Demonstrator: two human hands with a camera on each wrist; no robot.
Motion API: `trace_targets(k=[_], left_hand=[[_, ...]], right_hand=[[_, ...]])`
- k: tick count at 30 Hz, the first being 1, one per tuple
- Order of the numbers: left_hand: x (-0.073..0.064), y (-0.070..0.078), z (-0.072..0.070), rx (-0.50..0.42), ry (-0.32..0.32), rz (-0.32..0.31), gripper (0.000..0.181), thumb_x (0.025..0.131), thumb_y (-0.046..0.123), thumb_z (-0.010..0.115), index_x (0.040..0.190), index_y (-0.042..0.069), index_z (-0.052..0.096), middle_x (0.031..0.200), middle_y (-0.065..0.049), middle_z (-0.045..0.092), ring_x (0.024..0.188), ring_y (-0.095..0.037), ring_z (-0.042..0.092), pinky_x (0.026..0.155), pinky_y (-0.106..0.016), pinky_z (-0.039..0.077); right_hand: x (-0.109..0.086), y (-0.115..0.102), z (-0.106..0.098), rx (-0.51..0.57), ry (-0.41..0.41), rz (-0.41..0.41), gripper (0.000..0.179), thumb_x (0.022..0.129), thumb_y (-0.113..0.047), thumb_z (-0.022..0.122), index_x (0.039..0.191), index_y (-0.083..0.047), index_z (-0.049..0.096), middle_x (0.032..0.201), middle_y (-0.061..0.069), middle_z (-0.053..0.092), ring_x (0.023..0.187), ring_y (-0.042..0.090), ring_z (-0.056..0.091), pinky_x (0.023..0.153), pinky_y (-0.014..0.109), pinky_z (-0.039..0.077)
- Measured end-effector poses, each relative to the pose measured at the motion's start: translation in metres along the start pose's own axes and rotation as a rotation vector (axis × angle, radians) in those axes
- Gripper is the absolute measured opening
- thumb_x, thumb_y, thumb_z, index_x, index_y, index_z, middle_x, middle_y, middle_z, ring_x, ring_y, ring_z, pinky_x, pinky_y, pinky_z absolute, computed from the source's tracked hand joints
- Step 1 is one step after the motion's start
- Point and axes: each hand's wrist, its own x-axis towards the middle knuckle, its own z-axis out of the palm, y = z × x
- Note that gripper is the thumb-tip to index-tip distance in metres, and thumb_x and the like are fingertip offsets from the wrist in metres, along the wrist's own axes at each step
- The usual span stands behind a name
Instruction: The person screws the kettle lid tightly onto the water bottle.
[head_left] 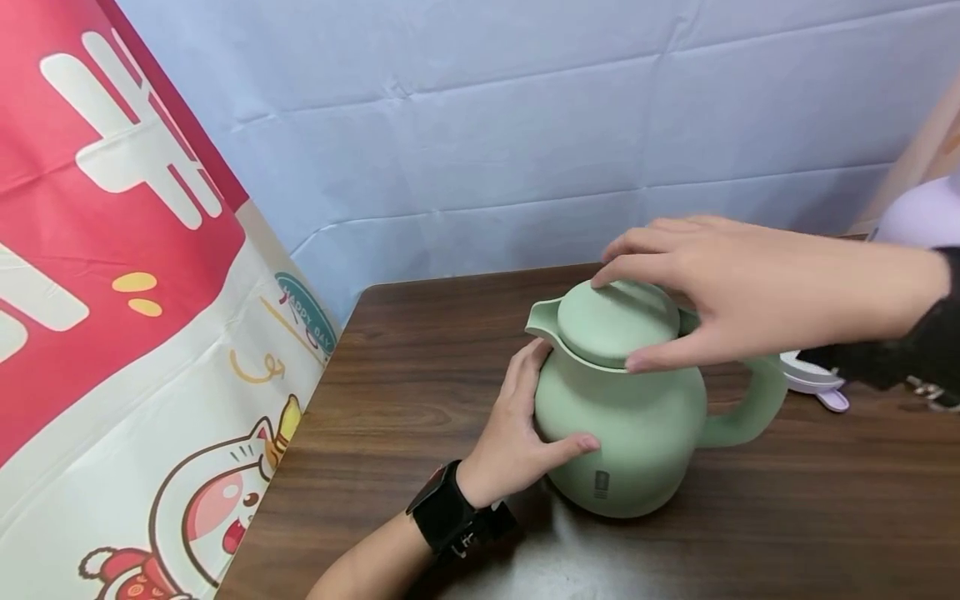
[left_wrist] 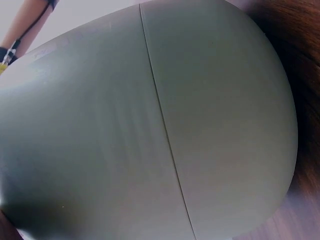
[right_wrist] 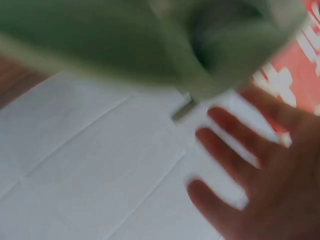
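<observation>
A pale green insulated jug (head_left: 626, 450) with a spout, a side handle (head_left: 750, 408) and a domed lid (head_left: 615, 321) stands upright on the wooden table. My left hand (head_left: 517, 433) grips its left side, thumb across the front and fingers round the far side. The jug's seamed body (left_wrist: 150, 125) fills most of the left wrist view. Over the lid spreads my right hand (head_left: 705, 283), thumb at the near rim and fingertips above the far side. In the blurred right wrist view, the right hand's fingers (right_wrist: 232, 165) are spread apart beside the jug.
Behind the handle and right forearm lies a partly hidden white and lilac item (head_left: 813, 379). A lilac rounded object (head_left: 918, 212) is at the right edge. Pale blue cloth (head_left: 450, 150) hangs behind the table (head_left: 397, 400), and a printed red and white cloth (head_left: 112, 250) at left.
</observation>
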Motion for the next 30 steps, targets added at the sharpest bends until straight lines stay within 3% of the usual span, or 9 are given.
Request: trace_targets(k=[3, 6, 10, 13, 17, 23, 26, 30], left_hand=[[-0.001, 0.000, 0.000, 0.005, 0.002, 0.003, 0.096, 0.077, 0.074, 0.054, 0.151, 0.031, 0.013, 0.151, 0.008, 0.017, 0.132, -0.012, 0.030, 0.100, -0.036, 0.037], [-0.002, 0.001, 0.000, 0.002, 0.001, -0.003, 0.096, 0.077, 0.074, 0.054, 0.151, 0.031, 0.012, 0.151, 0.008, 0.017, 0.132, -0.012, 0.030, 0.100, -0.036, 0.037], [-0.003, 0.001, -0.001, -0.006, -0.006, -0.014, 0.096, 0.076, 0.075, 0.054, 0.151, 0.032, 0.012, 0.151, 0.009, 0.017, 0.131, -0.011, 0.030, 0.100, -0.036, 0.037], [-0.002, 0.001, -0.001, -0.010, -0.010, -0.011, 0.096, 0.077, 0.074, 0.055, 0.151, 0.032, 0.012, 0.151, 0.009, 0.017, 0.131, -0.011, 0.030, 0.101, -0.035, 0.037], [-0.001, 0.001, -0.001, -0.013, -0.009, 0.003, 0.095, 0.078, 0.072, 0.055, 0.152, 0.030, 0.012, 0.151, 0.007, 0.017, 0.132, -0.012, 0.030, 0.101, -0.035, 0.036], [-0.001, 0.000, 0.000, -0.012, -0.007, 0.011, 0.095, 0.078, 0.071, 0.055, 0.152, 0.028, 0.013, 0.151, 0.005, 0.017, 0.132, -0.015, 0.030, 0.101, -0.037, 0.037], [-0.001, -0.001, 0.000, -0.020, -0.009, 0.007, 0.096, 0.078, 0.071, 0.056, 0.152, 0.028, 0.012, 0.152, 0.005, 0.016, 0.132, -0.015, 0.029, 0.101, -0.038, 0.037], [-0.002, 0.000, 0.000, -0.021, -0.007, 0.007, 0.096, 0.078, 0.071, 0.056, 0.152, 0.029, 0.012, 0.152, 0.005, 0.016, 0.132, -0.015, 0.029, 0.100, -0.038, 0.038]], right_hand=[[-0.001, 0.009, -0.005, 0.158, -0.132, 0.020, 0.069, 0.081, -0.051, 0.071, 0.141, -0.034, 0.042, 0.144, -0.013, 0.037, 0.133, 0.016, 0.035, 0.100, 0.047, 0.036], [-0.002, 0.012, -0.006, 0.215, -0.182, 0.044, 0.068, 0.082, -0.049, 0.071, 0.141, -0.040, 0.039, 0.142, -0.016, 0.037, 0.135, 0.015, 0.032, 0.100, 0.048, 0.036], [-0.003, 0.005, -0.002, 0.118, -0.087, 0.066, 0.060, 0.078, -0.063, 0.066, 0.130, -0.038, 0.051, 0.117, -0.024, 0.049, 0.104, 0.004, 0.051, 0.084, 0.036, 0.045], [-0.003, -0.004, 0.003, -0.014, 0.033, 0.095, 0.060, 0.072, -0.072, 0.064, 0.117, -0.032, 0.060, 0.098, -0.022, 0.051, 0.083, 0.003, 0.051, 0.076, 0.034, 0.045], [-0.005, -0.013, 0.009, -0.135, 0.144, 0.099, 0.065, 0.069, -0.076, 0.062, 0.106, -0.022, 0.065, 0.089, -0.013, 0.057, 0.085, 0.015, 0.056, 0.085, 0.041, 0.040], [-0.012, -0.002, -0.005, -0.069, 0.034, 0.151, 0.070, 0.072, -0.072, 0.064, 0.115, -0.016, 0.066, 0.105, -0.009, 0.061, 0.095, 0.017, 0.059, 0.087, 0.042, 0.044], [-0.016, 0.001, -0.009, -0.054, -0.008, 0.184, 0.068, 0.072, -0.072, 0.063, 0.110, -0.016, 0.069, 0.102, -0.010, 0.062, 0.086, 0.008, 0.060, 0.077, 0.038, 0.049], [-0.018, -0.002, -0.009, -0.053, 0.003, 0.192, 0.061, 0.069, -0.074, 0.064, 0.099, -0.021, 0.070, 0.083, -0.018, 0.056, 0.061, -0.001, 0.047, 0.062, 0.027, 0.045]])
